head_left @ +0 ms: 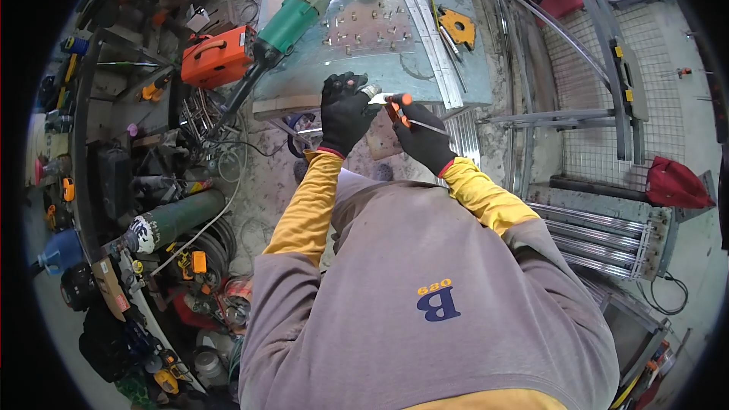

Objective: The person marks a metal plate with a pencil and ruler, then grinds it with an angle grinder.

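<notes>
My left hand, in a black glove, is closed with a small metal piece pinched at its fingertips. My right hand, also gloved in black, is wrapped round an orange-handled hand tool; its exact kind is hard to make out. A thin grey shaft sticks out from the tool toward the lower right. Both hands are close together at the near edge of a metal-topped worktable. Several small metal fittings are spread on a plate on the tabletop.
A green angle grinder lies across the table's left side. Flat metal strips and a yellow welding magnet lie at the right. An orange machine, a gas cylinder and cables crowd the left; metal frames stand right.
</notes>
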A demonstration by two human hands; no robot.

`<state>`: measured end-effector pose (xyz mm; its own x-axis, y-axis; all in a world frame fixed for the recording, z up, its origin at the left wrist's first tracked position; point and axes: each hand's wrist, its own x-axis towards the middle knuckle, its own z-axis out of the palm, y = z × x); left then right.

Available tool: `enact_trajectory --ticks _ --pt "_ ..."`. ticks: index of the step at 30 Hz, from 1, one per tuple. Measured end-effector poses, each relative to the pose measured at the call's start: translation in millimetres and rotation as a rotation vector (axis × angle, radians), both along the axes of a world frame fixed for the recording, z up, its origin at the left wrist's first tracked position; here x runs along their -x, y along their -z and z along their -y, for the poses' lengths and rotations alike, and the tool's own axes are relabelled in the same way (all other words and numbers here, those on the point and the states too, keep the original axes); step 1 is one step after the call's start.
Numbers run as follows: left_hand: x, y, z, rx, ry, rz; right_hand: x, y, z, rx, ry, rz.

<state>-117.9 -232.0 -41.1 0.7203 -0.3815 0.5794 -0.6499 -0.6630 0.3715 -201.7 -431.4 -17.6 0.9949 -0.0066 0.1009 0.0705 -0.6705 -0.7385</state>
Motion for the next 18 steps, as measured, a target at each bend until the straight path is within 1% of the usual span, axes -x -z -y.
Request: enact_trajectory --ticks 2,3,4,6,7,12,14,16,18 --pt "-1 1 -2 0.009 0.021 -0.016 1 3 4 0.105 -0.07 0.048" --pt "0 1 -2 0.011 0.018 -0.017 -4 3 4 0.057 -0.077 0.206" --pt "0 1 -2 0.014 0.014 -0.007 -8 1 7 0.058 -0.081 0.205" --pt "3 0 -1 0.013 0.009 0.001 -19 -17 10 0.124 -0.063 -0.198" --pt "4 0 -1 0.007 -0.007 0.002 -24 4 17 0.083 -0.082 -0.125" --pt "4 0 2 0.019 -0.015 -0.011 -24 -14 19 0.024 -0.073 -0.2" --pt "8 -1 3 -0.007 -0.063 -0.027 -26 -14 18 0.013 -0.084 -0.212" --pt "9 -3 4 0.005 -0.068 -0.028 -28 -11 19 0.073 -0.122 -0.203" --pt "9 -1 7 0.022 -0.069 -0.032 -29 -13 19 0.067 -0.122 -0.224"
